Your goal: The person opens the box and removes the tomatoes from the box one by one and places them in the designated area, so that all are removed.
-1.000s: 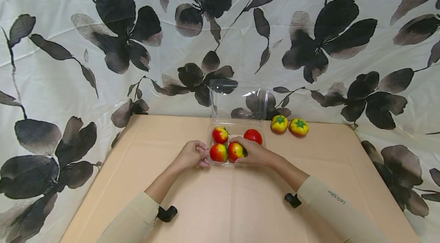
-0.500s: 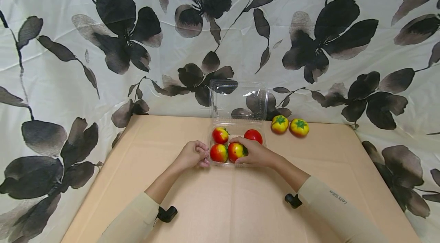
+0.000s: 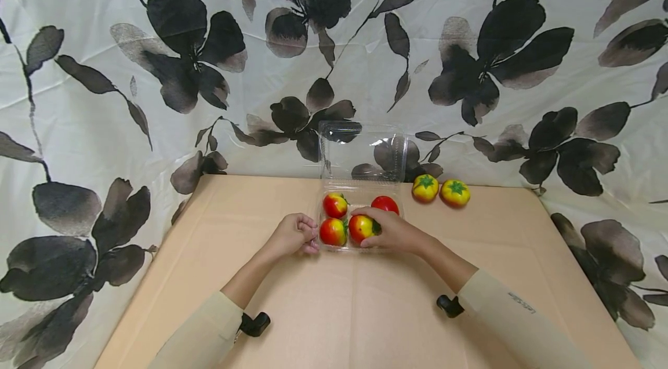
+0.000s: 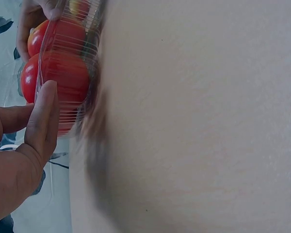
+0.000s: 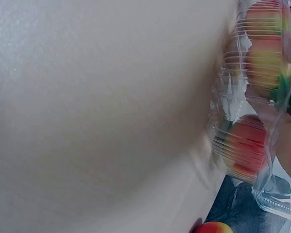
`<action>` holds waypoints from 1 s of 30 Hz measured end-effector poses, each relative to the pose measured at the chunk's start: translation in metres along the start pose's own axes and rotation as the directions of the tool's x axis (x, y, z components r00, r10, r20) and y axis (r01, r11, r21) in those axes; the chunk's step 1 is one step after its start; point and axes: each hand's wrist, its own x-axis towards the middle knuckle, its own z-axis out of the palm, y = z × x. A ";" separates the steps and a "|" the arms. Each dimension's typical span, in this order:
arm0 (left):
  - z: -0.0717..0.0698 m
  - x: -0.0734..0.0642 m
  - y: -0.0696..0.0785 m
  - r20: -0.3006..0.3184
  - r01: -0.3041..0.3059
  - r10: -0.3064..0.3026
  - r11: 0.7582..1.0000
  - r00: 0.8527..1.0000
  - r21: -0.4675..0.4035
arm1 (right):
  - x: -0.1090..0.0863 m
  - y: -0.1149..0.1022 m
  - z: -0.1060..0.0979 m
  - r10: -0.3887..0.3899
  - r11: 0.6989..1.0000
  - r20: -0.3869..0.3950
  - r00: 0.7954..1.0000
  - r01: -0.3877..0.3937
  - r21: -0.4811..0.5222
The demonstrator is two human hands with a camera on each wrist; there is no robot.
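A clear plastic clamshell box (image 3: 339, 249) stands with its lid (image 3: 360, 148) raised at the back. My left hand (image 3: 291, 235) pinches the left rim between thumb and finger, as the left wrist view also shows. Inside the box, my right hand (image 3: 390, 232) grips a red-and-yellow tomato (image 3: 361, 228) at the front, its green leafy top turned right. Left of it sits another tomato (image 3: 332, 232), with a third tomato (image 3: 334, 205) behind. A redder tomato (image 3: 385, 204) lies at the back right, partly covered by my right hand.
Two yellow tomatoes (image 3: 425, 188) with green tops rest right of the box near the table's back edge. The tan table (image 3: 355, 311) meets a floral cloth (image 3: 386, 38) behind. Dark wrist cameras (image 3: 254, 324) sit on both forearms.
My right hand and the tomato it grips have shifted slightly to the right over the last half second. My left hand stays at the rim.
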 end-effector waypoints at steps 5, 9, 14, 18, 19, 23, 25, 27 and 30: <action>0.000 0.001 0.000 0.000 -0.002 0.002 1.000 1.000 0.005 | -0.006 -0.002 -0.006 0.000 1.000 -0.009 1.000 0.000 0.000; 0.001 0.001 -0.001 -0.007 0.002 -0.002 1.000 1.000 0.008 | -0.010 -0.006 -0.011 0.014 1.000 -0.033 0.999 -0.015 -0.004; 0.000 0.001 -0.002 -0.009 0.001 -0.001 1.000 1.000 0.005 | -0.017 -0.009 -0.019 0.028 0.999 -0.072 0.997 -0.029 -0.019; 0.000 0.001 -0.002 -0.008 0.004 -0.003 1.000 1.000 0.003 | -0.022 -0.009 -0.025 0.005 1.000 -0.109 0.994 -0.006 -0.011; 0.000 0.001 -0.001 -0.009 0.006 -0.006 1.000 1.000 0.003 | -0.024 -0.009 -0.026 -0.003 1.000 -0.118 0.993 0.003 -0.004; 0.000 0.001 -0.001 -0.010 0.006 -0.006 1.000 1.000 0.003 | -0.031 -0.009 -0.032 -0.028 1.000 -0.158 0.987 0.029 0.005; 0.000 0.001 0.000 -0.008 0.005 -0.005 1.000 1.000 0.002 | -0.035 -0.009 -0.035 -0.025 1.000 -0.176 0.984 0.026 0.007; 0.000 0.001 0.000 -0.004 0.005 -0.005 1.000 1.000 0.000 | -0.039 -0.009 -0.038 -0.016 1.000 -0.193 0.981 0.019 0.011; 0.001 0.000 0.000 -0.001 0.003 -0.003 1.000 1.000 0.000 | -0.045 -0.007 -0.043 -0.021 1.000 -0.216 0.976 0.024 0.009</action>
